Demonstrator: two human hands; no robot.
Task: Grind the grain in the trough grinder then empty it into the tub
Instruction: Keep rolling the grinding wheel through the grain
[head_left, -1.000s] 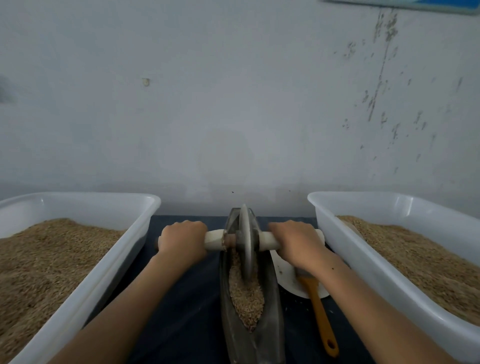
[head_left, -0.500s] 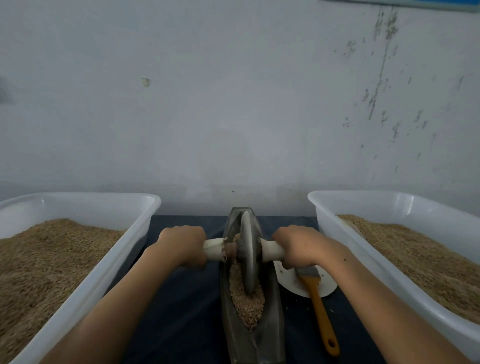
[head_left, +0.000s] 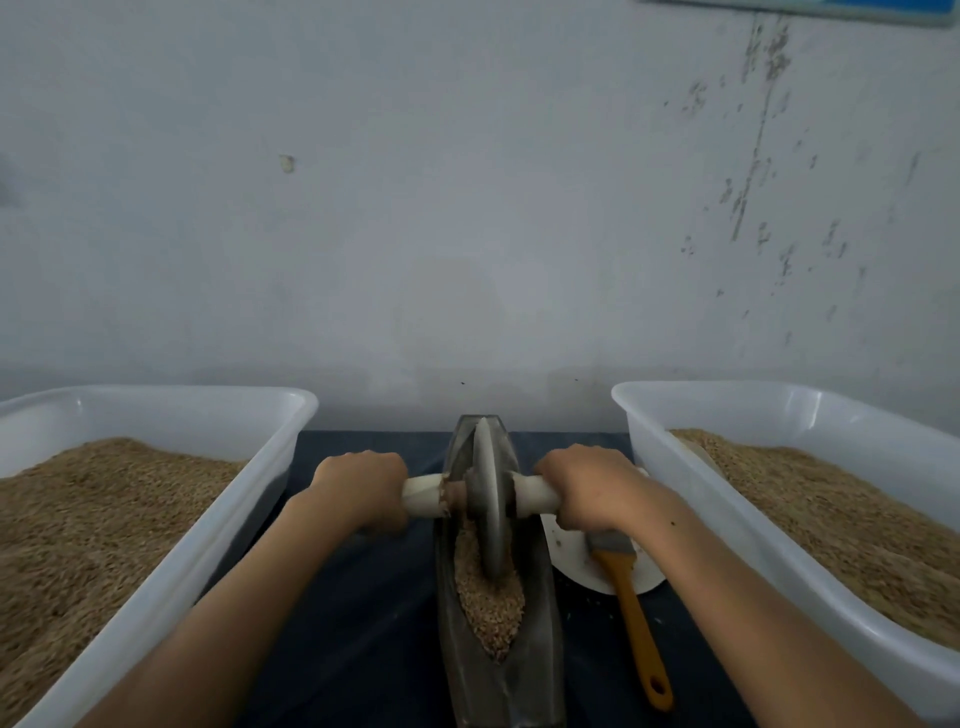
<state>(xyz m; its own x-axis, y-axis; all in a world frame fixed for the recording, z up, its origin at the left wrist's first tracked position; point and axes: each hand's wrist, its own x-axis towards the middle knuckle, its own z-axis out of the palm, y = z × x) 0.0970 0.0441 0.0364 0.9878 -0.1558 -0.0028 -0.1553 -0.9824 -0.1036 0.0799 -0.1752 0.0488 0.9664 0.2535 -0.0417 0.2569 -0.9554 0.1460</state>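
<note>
A dark boat-shaped trough grinder lies lengthwise on the dark table between two tubs. Brown grain fills its middle. A grey grinding wheel stands upright in the trough on a pale axle handle. My left hand grips the left end of the handle and my right hand grips the right end. A white tub heaped with grain sits on the left, and another white tub with grain on the right.
A brush with an orange handle lies across a white plate just right of the trough, under my right wrist. A grey scuffed wall closes off the back of the table.
The wheel rolled toward me along the trough over the last second, both hands moving with the handle, and the grain piled up in front of it.
</note>
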